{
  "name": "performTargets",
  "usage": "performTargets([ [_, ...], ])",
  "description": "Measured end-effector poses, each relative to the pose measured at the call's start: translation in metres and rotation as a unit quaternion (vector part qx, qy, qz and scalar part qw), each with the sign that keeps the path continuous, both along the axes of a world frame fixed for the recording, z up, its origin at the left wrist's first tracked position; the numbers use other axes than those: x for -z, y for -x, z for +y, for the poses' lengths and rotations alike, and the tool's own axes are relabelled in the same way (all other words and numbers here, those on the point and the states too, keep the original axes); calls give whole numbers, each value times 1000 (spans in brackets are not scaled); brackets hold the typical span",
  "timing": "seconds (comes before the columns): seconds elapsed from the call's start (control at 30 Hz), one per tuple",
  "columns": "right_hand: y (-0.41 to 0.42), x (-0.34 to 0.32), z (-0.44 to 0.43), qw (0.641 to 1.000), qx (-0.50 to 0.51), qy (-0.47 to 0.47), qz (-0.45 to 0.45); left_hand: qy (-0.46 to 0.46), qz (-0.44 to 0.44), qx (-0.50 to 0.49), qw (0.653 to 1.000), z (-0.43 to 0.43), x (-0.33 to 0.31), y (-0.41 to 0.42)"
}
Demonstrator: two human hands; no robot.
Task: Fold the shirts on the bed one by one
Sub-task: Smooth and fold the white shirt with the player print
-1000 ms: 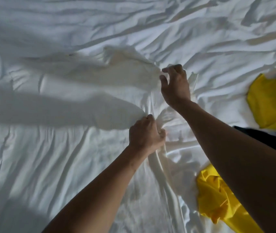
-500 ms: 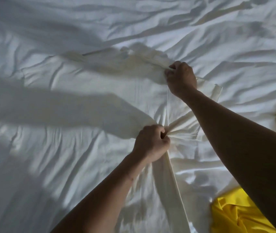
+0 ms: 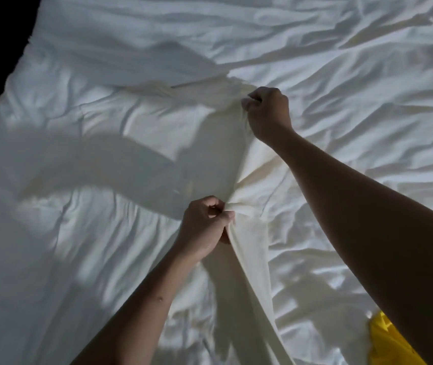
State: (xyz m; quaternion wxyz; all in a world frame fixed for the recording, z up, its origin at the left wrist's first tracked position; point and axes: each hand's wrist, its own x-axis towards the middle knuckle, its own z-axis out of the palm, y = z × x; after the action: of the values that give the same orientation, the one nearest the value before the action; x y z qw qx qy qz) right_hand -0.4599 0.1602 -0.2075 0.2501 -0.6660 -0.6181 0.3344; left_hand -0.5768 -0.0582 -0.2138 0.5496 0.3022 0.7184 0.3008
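A cream white shirt (image 3: 157, 133) lies spread over the wrinkled white bed sheet (image 3: 355, 83), its body reaching left of my hands. My right hand (image 3: 268, 111) is clenched on the shirt's far edge near the middle of the bed. Closer to me, my left hand (image 3: 206, 226) pinches a bunched fold of the same shirt, and a long strip of its fabric hangs down toward the bottom of the view. The cloth between my two hands is pulled into a taut ridge.
A yellow shirt (image 3: 386, 343) lies crumpled at the bottom right, partly hidden by my right forearm. The bed's left edge (image 3: 12, 72) drops into darkness at the upper left. Shadows of my arms fall across the sheet on the left.
Both hands have carried the white shirt leftward across the bed. The yellow shirts slid toward the right edge of view; one is now out of sight. The bed's dark left edge has appeared.
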Motion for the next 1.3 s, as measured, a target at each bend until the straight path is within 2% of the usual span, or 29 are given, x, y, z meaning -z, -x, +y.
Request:
performTargets([
  [0.13, 26, 9, 2, 1000, -11, 21, -18, 18, 18, -7, 1000, -4, 16, 22],
  [0.27, 36, 17, -5, 998, -22, 44, -41, 59, -39, -26, 997, -4, 29, 30],
  [0.37, 37, 17, -24, 997, -51, 17, -59, 65, -65, -25, 995, -4, 34, 36],
  [0.57, 16, 18, -136, 997, -38, -47, -42, 79, -87, -49, 992, -2, 35, 37],
  [0.8, -18, 21, -291, 996, -46, 64, -37, 76, -91, -37, 992, -2, 35, 36],
  [0.87, -24, 15, -319, 993, -59, 86, -63, 71, -76, -36, 994, -1, 38, 36],
  [1.0, -33, -4, -364, 976, -97, 97, -172, 37, -11, -16, 999, -1, 51, 36],
  [1.17, -45, -33, -410, 943, -96, 174, -268, -17, 66, -57, 996, -9, 41, 23],
  [1.3, -33, -56, -450, 938, -106, 141, -297, 11, -21, -76, 997, -51, 14, 15],
])
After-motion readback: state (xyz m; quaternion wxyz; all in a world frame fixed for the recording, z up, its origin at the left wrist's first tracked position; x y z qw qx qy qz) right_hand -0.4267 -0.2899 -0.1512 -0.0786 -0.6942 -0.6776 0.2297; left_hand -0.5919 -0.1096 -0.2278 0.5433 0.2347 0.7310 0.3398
